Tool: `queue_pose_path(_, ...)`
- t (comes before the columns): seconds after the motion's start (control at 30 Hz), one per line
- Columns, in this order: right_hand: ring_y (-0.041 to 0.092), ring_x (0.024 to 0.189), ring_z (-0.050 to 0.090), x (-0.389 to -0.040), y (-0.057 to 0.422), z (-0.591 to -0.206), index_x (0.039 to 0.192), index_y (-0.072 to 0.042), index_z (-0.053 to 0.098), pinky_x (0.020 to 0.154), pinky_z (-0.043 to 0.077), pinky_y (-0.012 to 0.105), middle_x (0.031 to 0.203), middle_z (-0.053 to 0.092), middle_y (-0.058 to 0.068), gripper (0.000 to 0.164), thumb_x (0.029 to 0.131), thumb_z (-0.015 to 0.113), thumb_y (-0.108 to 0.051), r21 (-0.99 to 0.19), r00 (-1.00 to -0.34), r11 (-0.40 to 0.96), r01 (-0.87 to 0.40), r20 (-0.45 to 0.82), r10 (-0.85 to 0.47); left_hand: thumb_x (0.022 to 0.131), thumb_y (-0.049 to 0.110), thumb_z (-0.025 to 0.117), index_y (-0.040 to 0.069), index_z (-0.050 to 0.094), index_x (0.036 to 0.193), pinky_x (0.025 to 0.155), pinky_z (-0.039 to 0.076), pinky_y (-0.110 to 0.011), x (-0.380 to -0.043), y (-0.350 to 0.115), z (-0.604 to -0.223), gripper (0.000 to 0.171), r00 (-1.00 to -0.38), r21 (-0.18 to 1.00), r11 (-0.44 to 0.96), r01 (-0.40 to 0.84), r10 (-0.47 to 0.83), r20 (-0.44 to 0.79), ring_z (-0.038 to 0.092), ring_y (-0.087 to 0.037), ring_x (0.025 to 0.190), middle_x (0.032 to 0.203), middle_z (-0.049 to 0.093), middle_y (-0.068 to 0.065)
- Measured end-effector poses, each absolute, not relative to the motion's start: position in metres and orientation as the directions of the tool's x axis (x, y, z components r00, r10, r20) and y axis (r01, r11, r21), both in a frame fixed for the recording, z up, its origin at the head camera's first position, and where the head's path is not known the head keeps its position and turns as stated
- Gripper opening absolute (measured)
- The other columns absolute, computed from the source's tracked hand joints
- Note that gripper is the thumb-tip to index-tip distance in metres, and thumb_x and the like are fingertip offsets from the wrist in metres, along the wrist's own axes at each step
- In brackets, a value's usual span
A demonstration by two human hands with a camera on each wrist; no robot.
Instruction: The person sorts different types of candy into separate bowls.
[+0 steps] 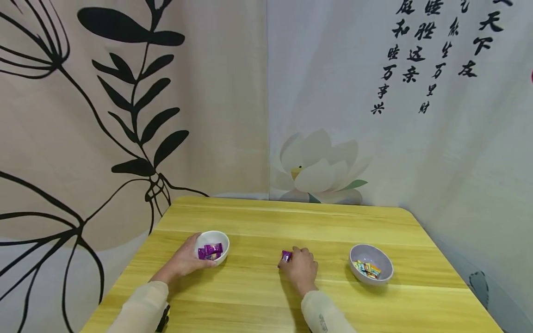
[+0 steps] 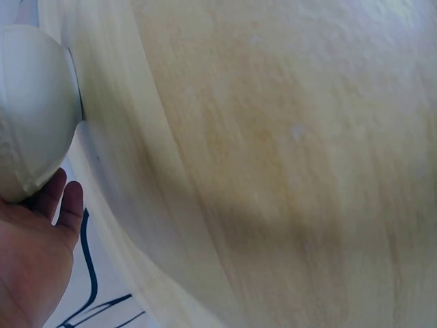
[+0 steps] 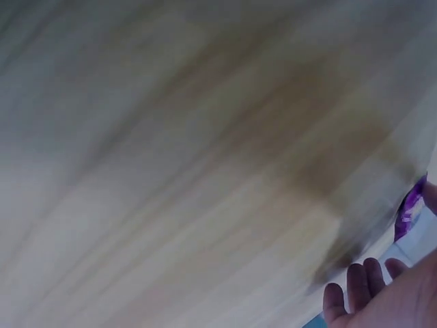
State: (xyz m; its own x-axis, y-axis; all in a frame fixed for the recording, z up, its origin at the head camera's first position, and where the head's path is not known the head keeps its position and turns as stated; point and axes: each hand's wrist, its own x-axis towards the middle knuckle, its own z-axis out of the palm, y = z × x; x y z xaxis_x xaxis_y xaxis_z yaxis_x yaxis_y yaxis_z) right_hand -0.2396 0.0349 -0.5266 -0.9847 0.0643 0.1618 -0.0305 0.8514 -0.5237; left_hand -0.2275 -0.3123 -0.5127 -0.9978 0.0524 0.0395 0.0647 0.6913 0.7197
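On the left of the table stands a white bowl (image 1: 225,252) with several purple-wrapped candies (image 1: 213,249) inside. My left hand (image 1: 185,259) grips the bowl from its left side, thumb along the near wall. In the left wrist view, the white bowl (image 2: 37,109) shows from outside, with fingers of the left hand (image 2: 34,260) against it. Near the middle of the table, my right hand (image 1: 300,268) pinches one purple-wrapped candy (image 1: 286,255). The right wrist view shows that purple candy (image 3: 410,210) by the thumb, with the right hand's (image 3: 392,301) other fingers curved.
A pale lavender bowl (image 1: 389,276) stands to the right of my right hand, holding several yellow, blue and orange wrapped candies (image 1: 367,269). The wood-grain table (image 1: 266,222) has rounded far corners. Printed curtains (image 1: 233,115) hang behind it.
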Motion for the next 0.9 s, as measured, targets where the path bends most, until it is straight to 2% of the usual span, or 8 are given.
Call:
queue_pose_path(0.1,0.039,0.106,0.056,-0.241,0.039,-0.526,0.128,0.000,0.063,0.089,0.044,0.060,0.115,0.061,0.020,0.064,0.077,0.081,-0.035,-0.539,-0.985,0.842,-0.023,0.156,0.073,0.066,0.042,0.092,-0.006,0.022,0.151,0.104,0.037,-0.061,-0.229,-0.314,-0.512,0.120,-0.998,0.714,0.697,0.066,0.049,0.044,0.047,-0.045,0.123,0.140,0.041,-0.029)
queue_pose_path(0.3,0.039,0.105,0.055,-0.242,0.037,-0.528,0.127,0.001,0.063,0.092,0.042,0.061,0.115,0.061,0.021,0.077,0.075,0.081,-0.053,-0.512,-0.989,0.859,-0.006,0.131,0.071,0.065,0.044,0.092,-0.006,0.022,0.151,0.104,0.037,-0.062,-0.228,-0.315,-0.513,0.122,-0.998,0.704,0.707,0.058,0.043,0.040,0.046,-0.045,0.124,0.141,0.040,-0.029)
queue_pose_path(0.4,0.037,0.098,0.056,-0.241,0.037,-0.530,0.119,0.001,0.066,0.087,0.044,0.058,0.106,0.061,0.018,0.069,0.076,0.081,-0.051,-0.473,-0.988,0.881,0.001,0.135,0.074,0.065,0.044,0.092,-0.006,0.022,0.151,0.104,0.037,-0.061,-0.228,-0.314,-0.513,0.121,-0.998,0.711,0.702,0.055,0.044,0.033,0.046,-0.044,0.124,0.141,0.041,-0.028)
queue_pose_path(0.53,0.033,0.088,0.056,-0.242,0.040,-0.531,0.100,-0.002,0.069,0.078,0.045,0.054,0.095,0.060,0.015,0.046,0.077,0.082,-0.039,-0.428,-0.980,0.904,-0.013,0.186,0.075,0.065,0.042,0.092,-0.006,0.023,0.151,0.103,0.038,-0.060,-0.228,-0.314,-0.513,0.120,-0.998,0.717,0.694,0.063,0.048,0.041,0.048,-0.043,0.123,0.140,0.042,-0.027)
queue_pose_path(0.63,0.033,0.086,0.056,-0.243,0.044,-0.531,0.096,-0.003,0.069,0.076,0.045,0.054,0.093,0.060,0.015,0.037,0.079,0.080,-0.034,-0.413,-0.975,0.910,-0.036,0.213,0.058,0.065,0.042,0.092,-0.006,0.024,0.150,0.103,0.040,-0.059,-0.228,-0.314,-0.512,0.119,-0.998,0.716,0.695,0.071,0.049,0.050,0.049,-0.041,0.122,0.138,0.044,-0.026)
queue_pose_path(0.9,0.034,0.095,0.055,-0.247,0.053,-0.531,0.112,-0.005,0.072,0.081,0.044,0.054,0.104,0.061,0.015,0.045,0.084,0.077,-0.038,-0.420,-0.985,0.904,-0.076,0.172,-0.003,0.064,0.043,0.092,-0.006,0.025,0.150,0.103,0.040,-0.059,-0.227,-0.312,-0.513,0.120,-0.998,0.715,0.697,0.063,0.047,0.042,0.049,-0.042,0.121,0.139,0.043,-0.027)
